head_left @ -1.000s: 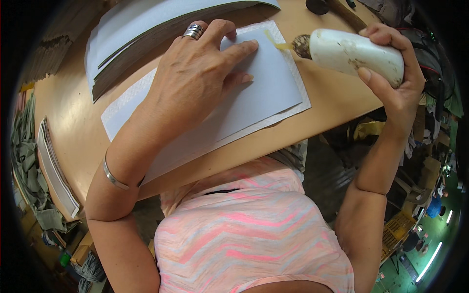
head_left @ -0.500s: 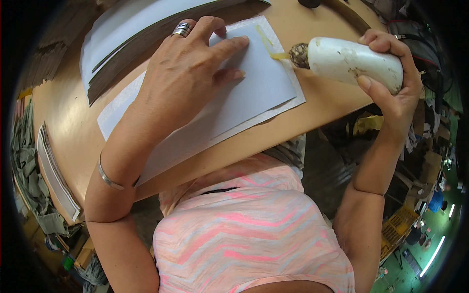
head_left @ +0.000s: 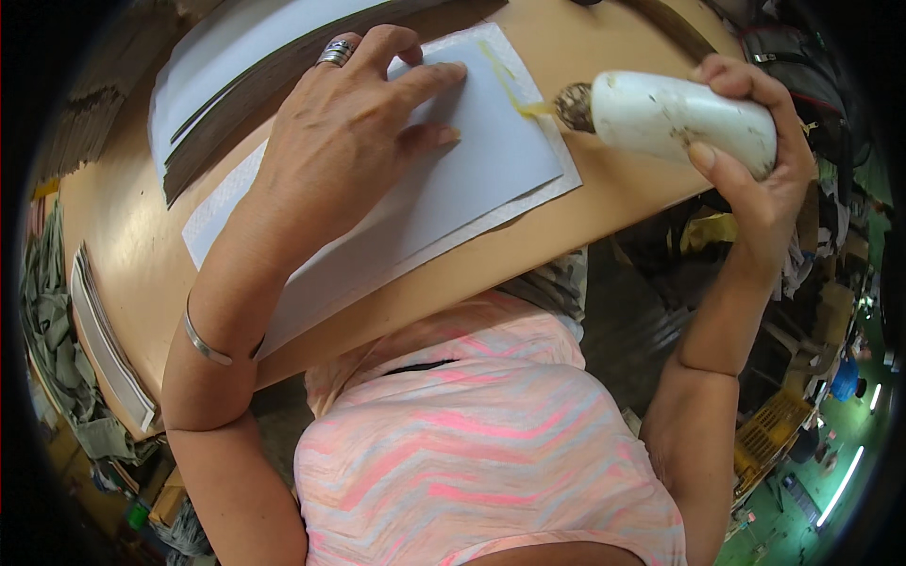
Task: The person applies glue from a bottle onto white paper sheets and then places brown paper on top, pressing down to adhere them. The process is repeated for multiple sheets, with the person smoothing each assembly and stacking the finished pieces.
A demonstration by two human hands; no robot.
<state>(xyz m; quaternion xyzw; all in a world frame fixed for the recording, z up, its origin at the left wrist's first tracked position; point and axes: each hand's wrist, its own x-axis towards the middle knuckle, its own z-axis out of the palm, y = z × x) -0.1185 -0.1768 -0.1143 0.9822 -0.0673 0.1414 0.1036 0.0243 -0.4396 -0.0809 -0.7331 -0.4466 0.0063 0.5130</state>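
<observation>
My left hand (head_left: pixel 344 137) lies on a white sheet (head_left: pixel 505 156), its fingers spread and the fingertips pressing the surface. A textured whitish piece (head_left: pixel 564 181) shows beneath the sheet along its edges. My right hand (head_left: pixel 769 156) is wrapped round a stained white glue bottle (head_left: pixel 665 115), tilted nearly flat with its tip to the left. Dark, crusted residue covers the bottle's tip (head_left: pixel 574 108). From there a yellowish strand of glue (head_left: pixel 536 109) reaches the sheet's right end and joins a streak (head_left: pixel 500 71) running up along that edge.
A curved stack of large white sheets with dark edges (head_left: pixel 222 118) stands behind my left hand on the tan table (head_left: pixel 453 283). A bundle of pale strips (head_left: pixel 104 335) lies at the table's left edge, beside green-grey cloth (head_left: pixel 57 321). A yellow crate (head_left: pixel 769 439) is at lower right.
The sheet and my left hand appear slightly farther left and up in the view. My right hand and the glue bottle have hardly moved; the yellow strand still links tip and sheet.
</observation>
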